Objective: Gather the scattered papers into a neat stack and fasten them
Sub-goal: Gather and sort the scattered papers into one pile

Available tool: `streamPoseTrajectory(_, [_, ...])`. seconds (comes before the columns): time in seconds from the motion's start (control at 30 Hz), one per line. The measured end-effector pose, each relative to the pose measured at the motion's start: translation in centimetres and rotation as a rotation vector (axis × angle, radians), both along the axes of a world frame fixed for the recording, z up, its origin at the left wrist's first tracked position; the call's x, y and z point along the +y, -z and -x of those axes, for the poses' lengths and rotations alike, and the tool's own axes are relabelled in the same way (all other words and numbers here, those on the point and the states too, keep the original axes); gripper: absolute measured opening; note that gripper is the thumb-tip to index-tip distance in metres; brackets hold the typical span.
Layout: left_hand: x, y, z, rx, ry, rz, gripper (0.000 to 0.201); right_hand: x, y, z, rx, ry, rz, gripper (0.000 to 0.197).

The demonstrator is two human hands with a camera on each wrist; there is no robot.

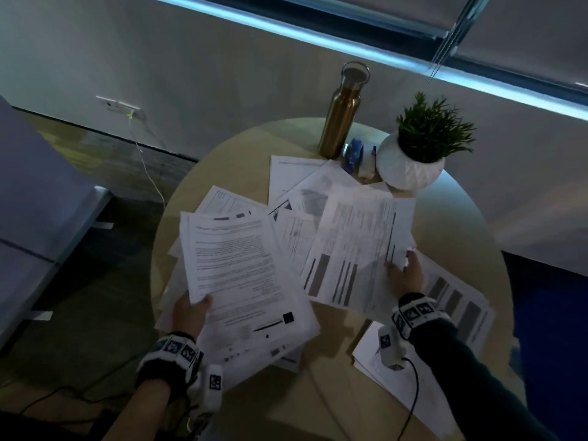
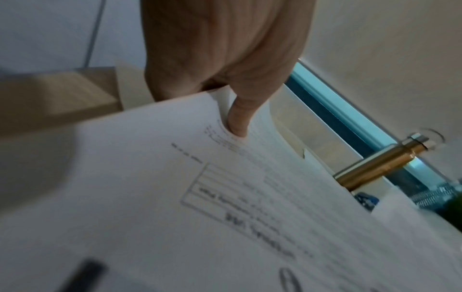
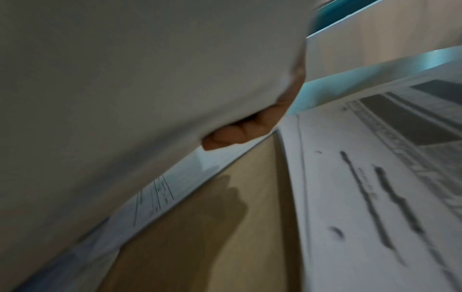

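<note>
Setting: round pale wood desk against a grey wall, pretty dim, window strip glowing blue up top.
Back of desk: gold water bottle, little potted plant, and a blue thing between them that's probably the stapler, though it's too small to be sure.
Papers: printed sheets fanned all over the middle of the desk, overlapping at odd angles; a few more lie near the right edge under the right forearm. Mostly text pages, some with dark bar blocks.
Left hand: grip clamped on a thick bundle at its near corner, thumb on top, held up off the desk and not squared yet.
Right hand: grip pinched on the edge of a barred sheet, lifting it off the pile.
Step in hand: looks like collecting is about halfway.
How to do it well: slide each sheet flat onto the bundle, same way up, don't crease the corner. Grab the right-edge strays too, then tap the edges on the desk before fastening.
</note>
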State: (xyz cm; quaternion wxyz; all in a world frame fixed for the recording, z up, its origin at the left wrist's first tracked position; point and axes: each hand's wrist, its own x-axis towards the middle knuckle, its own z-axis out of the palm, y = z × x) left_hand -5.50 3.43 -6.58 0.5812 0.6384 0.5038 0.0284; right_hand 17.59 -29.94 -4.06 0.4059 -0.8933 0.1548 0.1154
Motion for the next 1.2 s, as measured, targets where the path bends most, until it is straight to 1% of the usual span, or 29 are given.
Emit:
streamPoseTrajectory(0.07, [0.2, 0.3, -0.1, 0.044, 0.023, -0.046, 0.032, -0.5, 1.0, 0.9, -0.036, 0.024, 0.042, 0.037])
streamPoseTrajectory(0.13, [0.4, 0.6, 0.1, 0.069, 0.038, -0.058, 0.033, -0.8, 1.2, 1.5, -0.143, 0.026, 0.127, 0.021])
streamPoseTrajectory(0.17, [0.4, 0.6, 0.2, 0.072, 0.037, -0.050, 0.033, -0.9, 1.2, 1.7, -0.185, 0.028, 0.146, 0.017])
streamPoseTrajectory(0.27, [0.3, 0.6, 0.8, 0.055, 0.021, -0.032, 0.031, -1.6, 1.3, 1.5, -0.197, 0.004, 0.146, 0.013])
streamPoseTrajectory(0.33, [0.2, 0.5, 1.1, 0.052, 0.010, -0.016, 0.031, -1.5, 1.4, 1.2, -0.199, -0.030, 0.199, 0.009])
streamPoseTrajectory(0.43, [0.0, 0.3, 1.5, 0.056, -0.007, -0.004, 0.032, -0.9, 0.1, 0.8, -0.239, -0.004, 0.319, 0.009])
streamPoseTrajectory(0.5, [0.1, 0.2, 1.8, 0.057, -0.015, -0.010, 0.033, -0.6, -1.3, -0.1, -0.269, -0.044, 0.302, 0.011])
streamPoseTrajectory(0.6, [0.4, 0.1, 2.4, 0.054, -0.032, -0.011, 0.033, 0.0, -2.6, -2.6, -0.255, -0.246, 0.283, 0.011])
streamPoseTrajectory(0.7, [0.7, -0.4, 3.0, 0.020, -0.080, 0.004, 0.034, 1.8, -2.9, -5.3, -0.279, -0.561, 0.410, 0.013])
streamPoseTrajectory(0.77, [0.8, -0.7, 3.5, 0.026, -0.112, 0.013, 0.038, 3.8, -2.6, -6.4, -0.245, -0.722, 0.509, 0.013])
streamPoseTrajectory(0.83, [0.8, -0.7, 4.0, 0.031, -0.139, 0.029, 0.040, 6.0, -2.0, -6.9, -0.213, -0.812, 0.566, 0.015])
streamPoseTrajectory(0.9, [0.8, -0.9, 4.3, 0.037, -0.126, 0.025, 0.039, 7.9, -1.2, -7.1, -0.197, -0.861, 0.589, 0.017])
streamPoseTrajectory(0.97, [0.8, -0.8, 4.6, 0.012, -0.127, 0.015, 0.043, 9.4, -0.5, -7.3, -0.162, -0.911, 0.643, 0.017])
streamPoseTrajectory(1.0, [0.8, -0.6, 4.7, 0.000, -0.134, 0.011, 0.046, 9.9, -0.3, -7.4, -0.111, -0.931, 0.660, 0.022])
streamPoseTrajectory(1.03, [0.8, -0.5, 4.9, -0.006, -0.147, 0.003, 0.047, 10.4, -0.1, -7.4, -0.035, -0.945, 0.658, 0.038])
streamPoseTrajectory(1.1, [0.8, -0.3, 5.0, -0.014, -0.165, 0.016, 0.047, 11.2, 0.1, -7.2, 0.088, -0.963, 0.643, 0.079])
streamPoseTrajectory(1.13, [0.7, -0.2, 5.1, -0.016, -0.169, 0.025, 0.047, 11.6, 0.3, -7.2, 0.111, -0.969, 0.657, 0.089])
streamPoseTrajectory(1.17, [0.7, -0.2, 5.1, -0.013, -0.177, 0.027, 0.047, 11.8, 0.3, -7.1, 0.131, -0.963, 0.663, 0.092])
streamPoseTrajectory(1.2, [0.7, -0.2, 5.0, -0.005, -0.184, 0.030, 0.046, 12.1, 0.4, -7.1, 0.158, -0.946, 0.657, 0.091])
